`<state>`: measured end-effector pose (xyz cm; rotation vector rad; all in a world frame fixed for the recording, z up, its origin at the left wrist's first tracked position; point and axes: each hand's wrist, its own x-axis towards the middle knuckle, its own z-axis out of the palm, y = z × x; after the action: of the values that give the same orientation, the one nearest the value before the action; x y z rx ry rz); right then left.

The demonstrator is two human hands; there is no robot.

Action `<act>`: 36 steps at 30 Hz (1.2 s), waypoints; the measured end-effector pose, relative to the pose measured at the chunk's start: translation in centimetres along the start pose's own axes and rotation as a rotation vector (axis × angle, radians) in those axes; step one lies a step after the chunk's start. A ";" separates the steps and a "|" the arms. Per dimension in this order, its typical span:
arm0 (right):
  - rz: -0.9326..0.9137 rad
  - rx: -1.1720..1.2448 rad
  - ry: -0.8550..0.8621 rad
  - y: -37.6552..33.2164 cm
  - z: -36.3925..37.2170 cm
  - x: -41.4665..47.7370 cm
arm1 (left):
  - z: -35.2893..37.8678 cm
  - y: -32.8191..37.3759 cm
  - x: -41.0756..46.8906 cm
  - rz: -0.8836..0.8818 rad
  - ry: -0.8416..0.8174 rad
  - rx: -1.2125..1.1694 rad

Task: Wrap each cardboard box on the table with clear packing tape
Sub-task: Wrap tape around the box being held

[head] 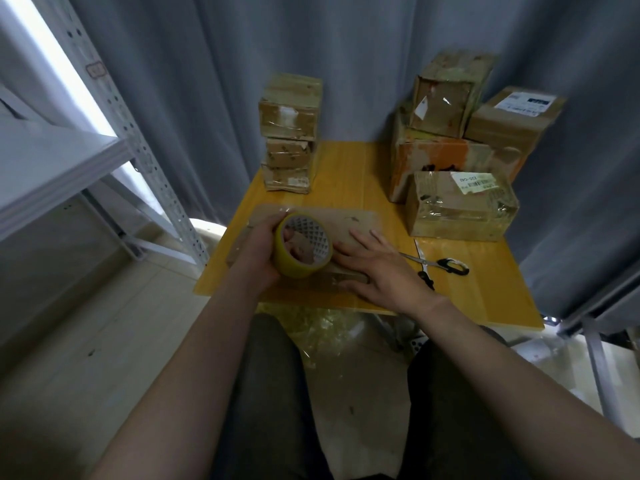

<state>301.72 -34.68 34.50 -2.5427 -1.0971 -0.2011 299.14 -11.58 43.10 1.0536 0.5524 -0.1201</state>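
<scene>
A flat cardboard box (349, 221) lies at the near middle of the wooden table (346, 168). My left hand (259, 247) grips a yellowish roll of clear packing tape (303, 249) just above the box's left half, fingers inside the core. My right hand (384, 268) presses flat on the box's right part, fingers straight and spread. A stack of taped boxes (290, 133) stands at the back left. More boxes (460, 157) are piled at the back right, with a tape-wrapped one (460, 207) in front.
Scissors (440, 265) with black handles lie on the table just right of my right hand. A metal shelf rack (104, 109) stands to the left. Grey curtains hang behind the table. Crumpled clear tape (329, 327) lies on the floor under the table's front edge, between my knees.
</scene>
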 end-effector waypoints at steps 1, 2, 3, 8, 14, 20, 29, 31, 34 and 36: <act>0.015 -0.016 0.018 -0.4 0.2 0.0 | 0.1 0.2 -0.3 0.015 -0.012 0.010; 0.045 -0.032 0.031 -0.9 0.5 0.0 | 0.0 0.4 -0.6 0.035 -0.027 0.026; 0.092 -0.046 0.034 -1.6 0.6 0.3 | -0.1 0.8 -0.9 0.055 -0.037 0.040; 0.387 -0.126 -0.073 -6.6 1.3 2.5 | -1.8 3.1 -1.5 0.124 -0.020 0.038; 0.217 0.187 -0.327 -9.3 -3.1 3.3 | -3.8 5.6 -2.9 0.198 0.067 0.157; 0.049 -0.077 -0.429 -4.8 -4.1 4.7 | -6.0 6.1 -2.7 0.197 0.105 0.314; 0.463 -0.056 -0.440 -8.6 -2.1 3.4 | -6.0 5.9 -1.7 0.169 0.115 0.461; 0.553 -0.085 -0.415 -9.3 -1.4 3.2 | -5.4 5.8 -1.6 0.181 0.118 0.510; 0.607 -0.125 -0.432 -9.3 -0.9 4.0 | -4.5 5.3 -1.0 0.217 0.151 0.547; 0.633 -0.161 -0.426 -8.8 -0.6 4.7 | -4.0 4.9 -0.4 0.242 0.159 0.571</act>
<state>298.60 -26.19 38.70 -3.0114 -0.3483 0.4493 299.03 -5.81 45.71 1.6887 0.5419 0.0241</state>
